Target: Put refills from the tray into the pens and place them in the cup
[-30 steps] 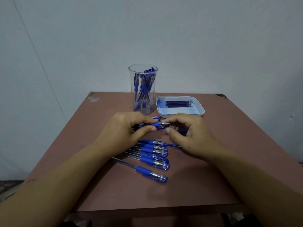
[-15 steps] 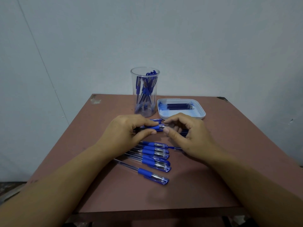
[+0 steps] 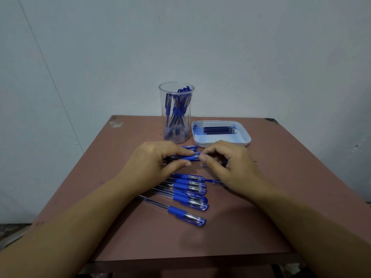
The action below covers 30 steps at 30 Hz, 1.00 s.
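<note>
My left hand (image 3: 154,163) grips a blue pen (image 3: 187,158) by its rubber grip, holding it level above the table. My right hand (image 3: 226,163) pinches the tip end of that same pen with thumb and forefinger. Below my hands lie several blue pens (image 3: 190,189) in a row on the brown table (image 3: 251,207). A clear cup (image 3: 176,112) at the back holds several finished pens. To its right a white tray (image 3: 247,137) holds dark refills (image 3: 219,130).
Another pen (image 3: 189,147) lies just behind my left fingers. The table stands against a pale wall, with its front edge close to me. Floor shows at the lower left.
The pen tip that stuck out between my hands is now covered by my right fingers, which have closed in on the pen's end. Both hands stay in place.
</note>
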Available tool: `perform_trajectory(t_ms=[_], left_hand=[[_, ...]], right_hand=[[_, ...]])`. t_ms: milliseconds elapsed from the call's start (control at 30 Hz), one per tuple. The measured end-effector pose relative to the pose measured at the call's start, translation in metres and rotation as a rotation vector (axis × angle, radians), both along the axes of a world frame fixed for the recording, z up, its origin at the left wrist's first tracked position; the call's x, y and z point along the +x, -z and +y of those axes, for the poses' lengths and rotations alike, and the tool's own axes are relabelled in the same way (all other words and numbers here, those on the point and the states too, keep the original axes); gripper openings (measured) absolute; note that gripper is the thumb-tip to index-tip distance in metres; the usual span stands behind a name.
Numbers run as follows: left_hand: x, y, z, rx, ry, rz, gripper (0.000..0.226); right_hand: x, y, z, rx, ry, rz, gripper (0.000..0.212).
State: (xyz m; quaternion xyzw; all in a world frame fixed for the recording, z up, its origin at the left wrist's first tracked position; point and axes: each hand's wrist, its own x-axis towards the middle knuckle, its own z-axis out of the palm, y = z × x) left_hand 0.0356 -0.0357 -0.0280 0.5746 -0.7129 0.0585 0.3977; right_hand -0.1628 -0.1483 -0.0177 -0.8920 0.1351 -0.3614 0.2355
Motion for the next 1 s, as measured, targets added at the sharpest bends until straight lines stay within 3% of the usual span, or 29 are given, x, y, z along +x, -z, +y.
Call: perform_trajectory(t_ms=[300,467,700,833,1000], left_hand=[[0.0003,0.0010,-0.0006,0.006,0.009,0.018,0.031],[0.0005,0.0010,-0.0005,-0.002,0.009,0.009,0.030],[-0.0002,0.0010,-0.0008,-0.005,0.021,0.014,0.028],[0.0005,0.0015,0.0001,-0.007,0.015,0.011,0.028],[0.0006,0.0027,-0.0012,-0.002,0.015,0.021,0.028]], right_hand=[[-0.0025,-0.0025,0.0023,0.042,0.002,-0.030,0.022],[-0.0018,-0.0021,0.0008,-0.012,-0.009,0.013,0.007],[-0.0027,-0.0027,0.0032,0.035,0.002,-0.003,0.021],[-0.0022,-0.0026,0.0022,-0.019,0.002,0.024,0.007],[-0.0022,-0.0008,0.0026,0.003,-0.003,0.019,0.019]])
